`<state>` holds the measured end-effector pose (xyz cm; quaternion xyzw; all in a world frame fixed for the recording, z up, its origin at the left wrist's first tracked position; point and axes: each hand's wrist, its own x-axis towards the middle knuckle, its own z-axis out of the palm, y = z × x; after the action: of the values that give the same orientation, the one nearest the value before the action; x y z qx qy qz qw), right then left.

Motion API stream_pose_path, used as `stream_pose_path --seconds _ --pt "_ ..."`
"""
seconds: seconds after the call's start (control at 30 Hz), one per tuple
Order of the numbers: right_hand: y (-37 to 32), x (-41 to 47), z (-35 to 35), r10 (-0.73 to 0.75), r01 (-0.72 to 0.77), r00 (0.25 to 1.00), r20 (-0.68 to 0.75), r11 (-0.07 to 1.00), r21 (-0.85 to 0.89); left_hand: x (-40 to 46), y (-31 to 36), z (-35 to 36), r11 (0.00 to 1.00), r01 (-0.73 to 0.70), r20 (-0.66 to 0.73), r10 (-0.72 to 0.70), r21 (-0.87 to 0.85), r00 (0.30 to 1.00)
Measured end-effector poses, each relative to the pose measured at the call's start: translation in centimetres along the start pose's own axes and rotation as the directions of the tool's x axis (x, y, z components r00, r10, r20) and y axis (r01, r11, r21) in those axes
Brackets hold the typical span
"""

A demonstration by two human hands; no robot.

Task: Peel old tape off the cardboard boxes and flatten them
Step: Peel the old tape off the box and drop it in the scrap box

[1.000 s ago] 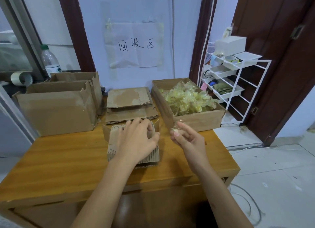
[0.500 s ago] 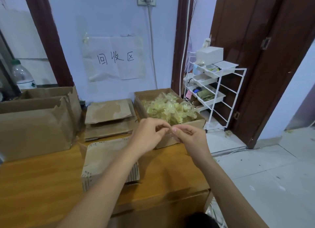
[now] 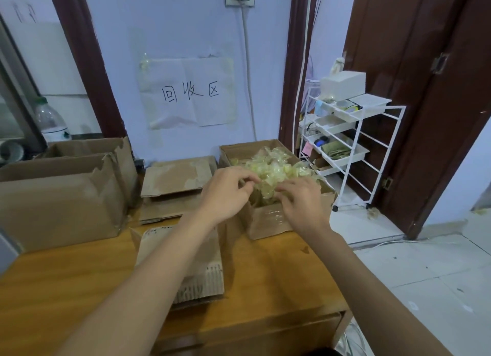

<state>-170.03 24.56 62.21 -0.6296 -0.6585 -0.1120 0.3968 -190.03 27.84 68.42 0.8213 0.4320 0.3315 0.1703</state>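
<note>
Desk (image 3: 279,273): wooden top, carries all the cardboard. Two upright open boxes (image 3: 61,196) stand at the left edge, not yet flattened. A stack of flattened boxes (image 3: 175,185) lies at the back edge, middle. A tape bin (image 3: 268,217), itself a cardboard box, sits at the back right corner, heaped with crumpled yellowish peeled tape (image 3: 273,169). The box in work (image 3: 199,273) lies collapsed near the front edge, under the left forearm.

Left hand (image 3: 225,193) and right hand (image 3: 300,204) both hover over the bin's near rim, fingers curled. Each seems to pinch a scrap of tape, though blur makes the grip hard to confirm.

Judgement: tape is light, limp, sticky, and likely to cling to fingers; shedding it may need the other hand. The cardboard is light and stiff; best held by its edges or flaps.
</note>
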Motion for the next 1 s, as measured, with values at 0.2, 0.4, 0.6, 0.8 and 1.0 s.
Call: stream_pose_path --seconds 0.2,0.4,0.6,0.8,1.0 --pt "1.1 -0.8 0.2 -0.234 0.200 0.969 -0.077 0.929 -0.312 -2.6 -2.1 -2.7 0.995 0.036 0.016 -0.034 -0.089 0.999" --pt "0.6 -0.8 0.0 -0.230 0.180 0.971 -0.058 0.874 -0.452 -6.5 -5.2 -6.3 0.992 0.099 -0.028 -0.101 -0.078 0.994" --pt "-1.7 -2.0 0.0 -0.230 0.169 0.962 -0.151 0.926 -0.337 -9.8 -7.3 -7.6 0.989 0.128 -0.098 -0.134 -0.070 0.986" --pt "-9.0 -7.5 0.2 -0.293 0.254 0.942 0.164 0.941 0.222 -14.8 -7.7 -6.7 0.997 0.033 -0.185 -0.045 -0.065 0.982" --pt "-12.7 -11.5 3.0 -0.418 0.332 0.855 0.308 0.896 0.295 -20.7 -9.1 -5.8 0.999 -0.052 -0.183 0.053 0.013 0.982"
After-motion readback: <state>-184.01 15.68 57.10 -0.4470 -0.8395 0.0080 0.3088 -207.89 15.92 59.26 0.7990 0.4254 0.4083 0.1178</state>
